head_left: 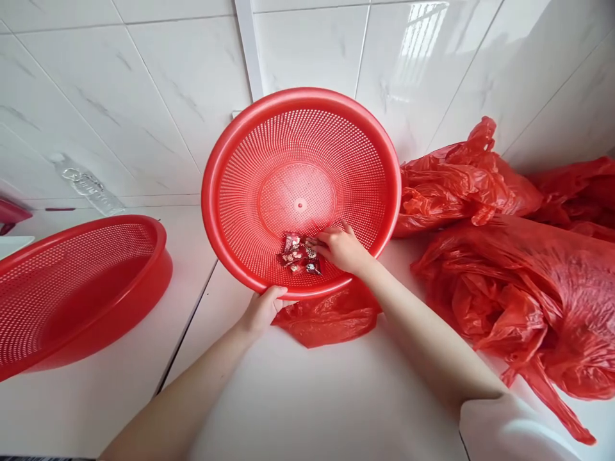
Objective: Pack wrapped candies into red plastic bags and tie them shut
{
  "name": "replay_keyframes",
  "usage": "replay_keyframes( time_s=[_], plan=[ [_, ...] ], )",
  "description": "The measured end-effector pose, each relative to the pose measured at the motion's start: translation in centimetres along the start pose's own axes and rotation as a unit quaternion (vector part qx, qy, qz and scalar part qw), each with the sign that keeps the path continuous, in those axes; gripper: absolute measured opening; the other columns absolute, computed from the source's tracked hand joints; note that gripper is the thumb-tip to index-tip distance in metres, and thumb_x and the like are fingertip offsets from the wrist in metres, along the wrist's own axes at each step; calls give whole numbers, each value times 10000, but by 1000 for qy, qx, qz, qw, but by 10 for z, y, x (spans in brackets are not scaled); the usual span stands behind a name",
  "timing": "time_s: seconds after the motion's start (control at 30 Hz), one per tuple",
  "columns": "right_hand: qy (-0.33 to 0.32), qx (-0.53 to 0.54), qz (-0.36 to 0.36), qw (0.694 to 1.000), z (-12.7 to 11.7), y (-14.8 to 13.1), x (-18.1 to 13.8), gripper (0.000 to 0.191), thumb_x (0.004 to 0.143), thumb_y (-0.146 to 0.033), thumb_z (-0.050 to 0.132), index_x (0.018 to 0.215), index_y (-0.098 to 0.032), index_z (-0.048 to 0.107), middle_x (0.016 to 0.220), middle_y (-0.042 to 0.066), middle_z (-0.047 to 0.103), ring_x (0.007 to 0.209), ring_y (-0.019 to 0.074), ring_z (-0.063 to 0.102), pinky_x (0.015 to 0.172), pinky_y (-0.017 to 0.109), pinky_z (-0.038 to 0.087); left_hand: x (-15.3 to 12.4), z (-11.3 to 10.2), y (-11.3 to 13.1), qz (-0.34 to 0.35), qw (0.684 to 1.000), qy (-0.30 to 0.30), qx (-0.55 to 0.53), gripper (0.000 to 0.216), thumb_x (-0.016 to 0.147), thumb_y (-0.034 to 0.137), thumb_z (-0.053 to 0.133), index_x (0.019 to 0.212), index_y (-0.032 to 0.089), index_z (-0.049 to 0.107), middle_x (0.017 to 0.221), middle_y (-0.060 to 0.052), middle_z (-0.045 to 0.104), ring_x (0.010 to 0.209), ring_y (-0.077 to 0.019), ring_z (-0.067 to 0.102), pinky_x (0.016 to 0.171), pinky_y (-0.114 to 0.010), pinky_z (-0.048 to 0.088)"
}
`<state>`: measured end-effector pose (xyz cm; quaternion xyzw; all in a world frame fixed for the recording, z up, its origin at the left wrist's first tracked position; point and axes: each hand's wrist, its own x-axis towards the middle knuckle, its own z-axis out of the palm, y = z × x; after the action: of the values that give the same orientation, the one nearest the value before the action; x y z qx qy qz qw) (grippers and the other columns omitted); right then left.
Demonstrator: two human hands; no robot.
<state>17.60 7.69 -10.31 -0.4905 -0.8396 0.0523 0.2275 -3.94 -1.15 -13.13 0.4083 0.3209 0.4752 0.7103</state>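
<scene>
A red perforated plastic basket (300,192) is tilted toward me on the white table. My left hand (262,310) grips its near rim, with the thumb over the edge and the fingers underneath. Several small dark-red wrapped candies (295,256) lie together on the basket's lower inside wall. Inside the basket, my right hand (343,250) has its fingertips closed on the candies at the right of this cluster; the fingertips are partly hidden. Beneath the near rim, a red plastic bag (331,320) lies on the table.
Another red perforated basket (163,256) stands tilted at the left. A clear plastic bottle (89,186) leans by the tiled wall (158,83). Bulging red plastic bags (538,282) crowd the right side, and another tied bag (461,179) sits behind them against the wall.
</scene>
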Motion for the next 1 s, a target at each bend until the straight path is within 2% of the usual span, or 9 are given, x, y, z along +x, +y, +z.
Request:
replay_keyframes(
  time_s=[0.1, 0.23, 0.43, 0.53, 0.67, 0.73, 0.8, 0.87, 1.0],
  plan=[
    [13, 198, 59, 978, -10, 5, 3, 365, 899, -475, 518, 793, -149, 645, 716, 38, 636, 679, 164, 580, 728, 332, 459, 1, -3, 2, 12, 1000, 18, -5, 361, 834, 123, 497, 1163, 137, 644, 1148, -93, 690, 1248, -317, 519, 1056, -548, 394],
    [-44, 448, 63, 891, -30, 3, 1, 418, 813, -538, 611, 888, -136, 700, 793, 39, 684, 710, 153, 613, 685, 288, 492, 5, -9, 8, 23, 999, 35, -14, 287, 810, 143, 512, 1036, 117, 688, 1074, -104, 715, 1208, -325, 553, 1044, -543, 408],
    [-31, 531, 59, 845, -47, -5, -6, 364, 737, -437, 736, 951, -151, 670, 911, 56, 709, 816, 167, 655, 753, 301, 522, 11, -14, 17, 42, 993, 94, -52, 253, 765, 143, 547, 983, 159, 675, 1111, -77, 706, 1179, -285, 580, 1022, -485, 449],
    [-84, 491, 33, 866, -61, -5, -13, 319, 780, -402, 700, 983, -165, 636, 939, 51, 704, 842, 165, 653, 753, 290, 518, 13, -16, 19, 54, 991, 108, -57, 240, 766, 144, 554, 978, 167, 664, 1129, -67, 699, 1176, -265, 581, 1006, -457, 467],
    [-239, 318, -16, 917, -80, -4, -23, 226, 839, -361, 614, 976, -200, 694, 937, 29, 717, 840, 169, 658, 767, 280, 502, 15, -20, 21, 59, 990, 117, -60, 206, 773, 140, 544, 943, 165, 658, 1113, -63, 703, 1158, -260, 591, 991, -448, 480],
    [-271, 227, -11, 935, -81, -5, -26, 192, 845, -325, 596, 969, -233, 711, 958, 16, 721, 852, 175, 662, 763, 275, 497, 15, -21, 21, 63, 990, 115, -61, 203, 774, 129, 536, 934, 166, 657, 1107, -59, 705, 1162, -260, 588, 995, -456, 477],
    [-219, 164, 5, 962, -77, -7, -26, 191, 859, -282, 565, 986, -242, 703, 971, 18, 719, 860, 174, 659, 754, 270, 490, 15, -20, 20, 66, 990, 113, -56, 202, 777, 123, 534, 929, 162, 661, 1094, -61, 709, 1157, -260, 590, 999, -466, 473],
    [-128, 135, 5, 983, -69, -10, -22, 192, 884, -243, 522, 986, -218, 682, 949, 30, 714, 845, 166, 651, 752, 268, 479, 14, -18, 18, 63, 991, 109, -47, 204, 780, 121, 536, 932, 153, 667, 1085, -69, 712, 1145, -265, 598, 1002, -476, 470],
    [-32, 85, -39, 995, -47, -17, -13, 177, 919, -234, 484, 971, -167, 640, 927, 65, 689, 855, 171, 630, 788, 285, 457, 9, -11, 14, 45, 995, 84, -35, 244, 777, 124, 550, 982, 141, 681, 1112, -87, 707, 1163, -294, 591, 1025, -498, 448]
  ],
)
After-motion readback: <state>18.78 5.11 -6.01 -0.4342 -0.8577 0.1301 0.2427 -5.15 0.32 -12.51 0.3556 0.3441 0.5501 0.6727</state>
